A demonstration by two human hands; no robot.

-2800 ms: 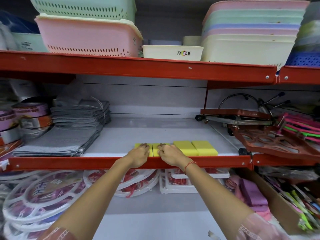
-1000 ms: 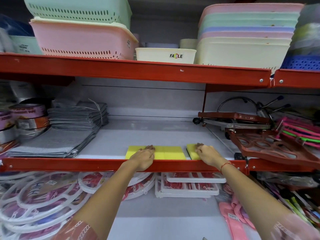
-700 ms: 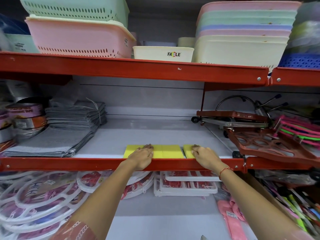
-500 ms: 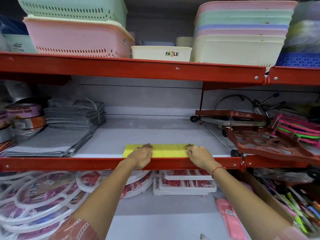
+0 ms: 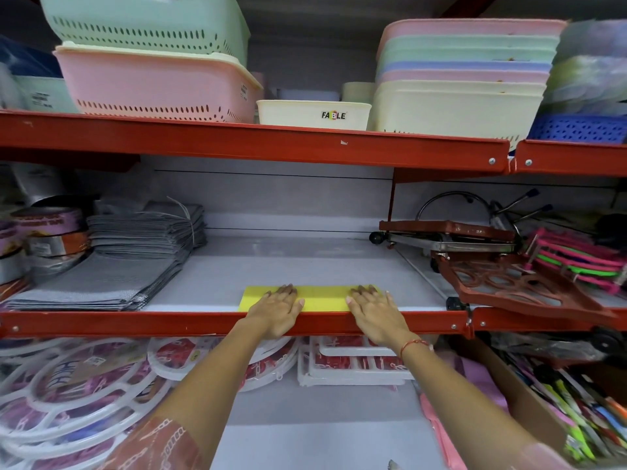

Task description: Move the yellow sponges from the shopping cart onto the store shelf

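Several yellow sponges (image 5: pixel 324 297) lie pressed together in one row at the front of the white middle shelf (image 5: pixel 288 266), just behind its red front rail (image 5: pixel 190 322). My left hand (image 5: pixel 276 308) rests flat on the left part of the row, fingers spread. My right hand (image 5: pixel 375 308) lies flat on the right end and covers the last sponge. Neither hand grips anything. The shopping cart is out of view.
Folded grey cloths (image 5: pixel 112 266) fill the shelf's left side, tape rolls (image 5: pixel 47 232) beyond them. Red-brown trolleys and racks (image 5: pixel 502 266) crowd the right. Pastel baskets (image 5: pixel 152 83) stand on the upper shelf. White round hangers (image 5: pixel 68 385) lie below.
My right hand slid the right-hand sponge leftward until it closed the gap and joined the row. My left hand stayed on the left sponges.
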